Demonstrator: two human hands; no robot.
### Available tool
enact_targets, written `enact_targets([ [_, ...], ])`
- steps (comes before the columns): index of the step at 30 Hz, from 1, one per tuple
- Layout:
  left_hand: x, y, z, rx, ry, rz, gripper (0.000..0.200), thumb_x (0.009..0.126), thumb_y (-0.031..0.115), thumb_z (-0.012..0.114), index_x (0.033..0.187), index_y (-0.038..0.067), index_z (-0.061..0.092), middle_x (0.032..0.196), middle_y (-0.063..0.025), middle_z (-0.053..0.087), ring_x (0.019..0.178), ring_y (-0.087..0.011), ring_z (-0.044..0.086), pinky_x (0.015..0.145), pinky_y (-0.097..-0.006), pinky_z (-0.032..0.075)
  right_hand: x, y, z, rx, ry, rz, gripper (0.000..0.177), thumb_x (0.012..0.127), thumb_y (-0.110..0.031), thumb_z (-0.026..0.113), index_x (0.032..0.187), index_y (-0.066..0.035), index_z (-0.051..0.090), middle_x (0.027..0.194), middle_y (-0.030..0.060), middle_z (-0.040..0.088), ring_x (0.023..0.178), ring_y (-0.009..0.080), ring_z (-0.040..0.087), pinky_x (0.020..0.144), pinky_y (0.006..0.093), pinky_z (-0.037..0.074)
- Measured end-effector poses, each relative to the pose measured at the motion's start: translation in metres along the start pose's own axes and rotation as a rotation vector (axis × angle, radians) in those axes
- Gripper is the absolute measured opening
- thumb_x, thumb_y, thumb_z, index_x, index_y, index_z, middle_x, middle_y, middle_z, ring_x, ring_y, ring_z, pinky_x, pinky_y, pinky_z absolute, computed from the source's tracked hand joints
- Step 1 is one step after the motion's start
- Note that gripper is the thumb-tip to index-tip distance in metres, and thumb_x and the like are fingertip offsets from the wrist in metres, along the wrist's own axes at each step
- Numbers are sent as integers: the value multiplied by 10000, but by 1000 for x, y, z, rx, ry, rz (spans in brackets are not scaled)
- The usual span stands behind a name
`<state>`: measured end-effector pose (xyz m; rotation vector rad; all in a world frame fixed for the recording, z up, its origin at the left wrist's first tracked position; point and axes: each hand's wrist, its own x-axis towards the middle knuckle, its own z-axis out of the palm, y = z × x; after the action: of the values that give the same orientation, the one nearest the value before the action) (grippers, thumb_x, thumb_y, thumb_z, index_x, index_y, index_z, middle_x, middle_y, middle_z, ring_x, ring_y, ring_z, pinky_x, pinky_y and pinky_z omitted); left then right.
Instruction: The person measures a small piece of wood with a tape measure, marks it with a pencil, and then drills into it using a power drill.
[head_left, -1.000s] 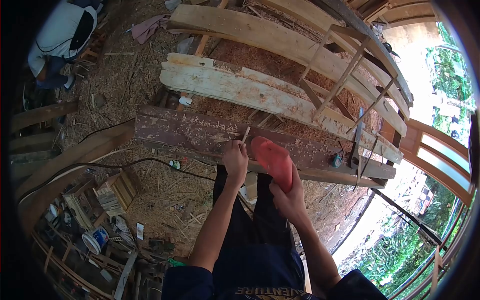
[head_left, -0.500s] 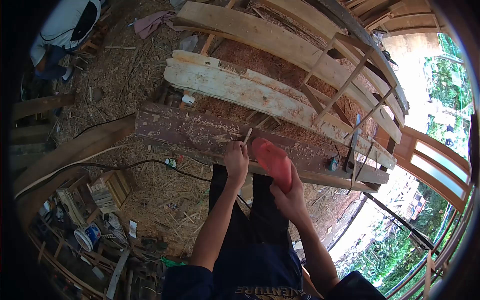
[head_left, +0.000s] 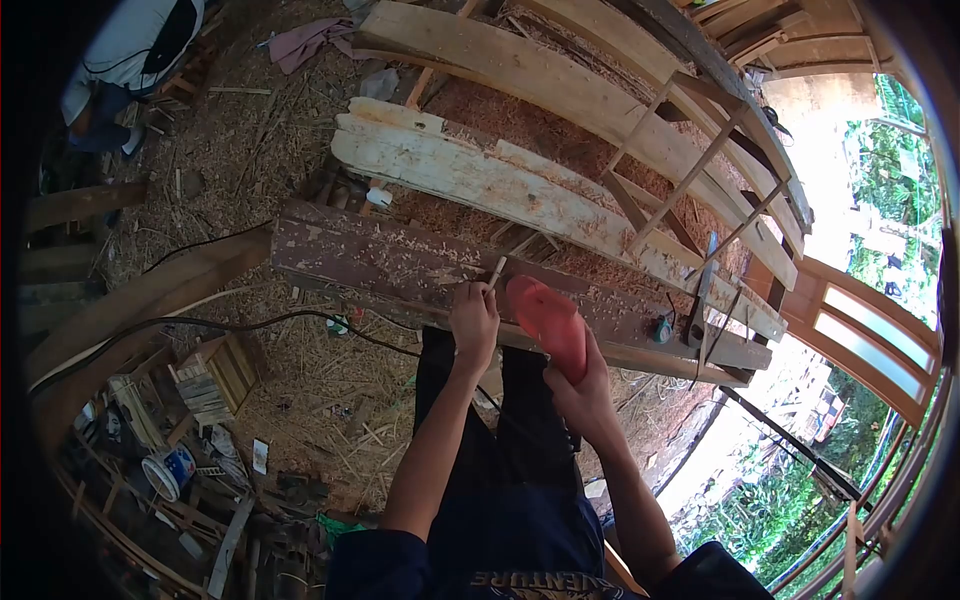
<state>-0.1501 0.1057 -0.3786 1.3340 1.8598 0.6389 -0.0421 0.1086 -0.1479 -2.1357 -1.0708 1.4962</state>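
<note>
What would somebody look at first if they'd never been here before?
Probably the bright red object in the right hand, seen against the brown board strewn with shavings; I can't tell what it is. Next might come the thin pale stick in the left hand, just beside it. Then the sunlit greenery along the picture's right side.

Both forearms [head_left: 436,450] outstretched, hands [head_left: 474,325] [head_left: 583,400] close together, fingers [head_left: 474,293] curled.
</note>
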Motion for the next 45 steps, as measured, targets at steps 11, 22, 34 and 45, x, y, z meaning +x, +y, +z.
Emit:
enact_targets([
  [11,1,-3,2,-12,1,9,132,968,151,690,965,30,639,926,-143,629,917,-365,635,791,-483,518,2,1,0,-10,-4,4,779,837,-42,617,1574,-15,368,1443,238,571,1382,342,552,1153,414,422],
  [22,1,3,-4,-17,9,23,117,973,141,688,979,33,642,922,-142,619,900,-361,629,786,-485,514,4,-3,0,-10,-6,18,781,834,-43,620,1575,-21,373,1449,239,572,1393,348,544,1160,420,417],
  [34,-1,-1,0,-15,18,29,122,968,143,695,990,36,641,931,-136,627,900,-355,642,766,-479,524,4,-1,2,-17,-6,22,782,835,-40,629,1574,-17,373,1458,241,566,1398,347,539,1166,421,412],
  [45,-1,-3,4,-3,35,40,123,965,136,694,995,35,630,946,-134,629,910,-359,643,778,-473,524,6,4,2,-47,-2,2,795,832,-51,641,1579,-19,370,1453,247,572,1394,361,547,1154,431,427],
])
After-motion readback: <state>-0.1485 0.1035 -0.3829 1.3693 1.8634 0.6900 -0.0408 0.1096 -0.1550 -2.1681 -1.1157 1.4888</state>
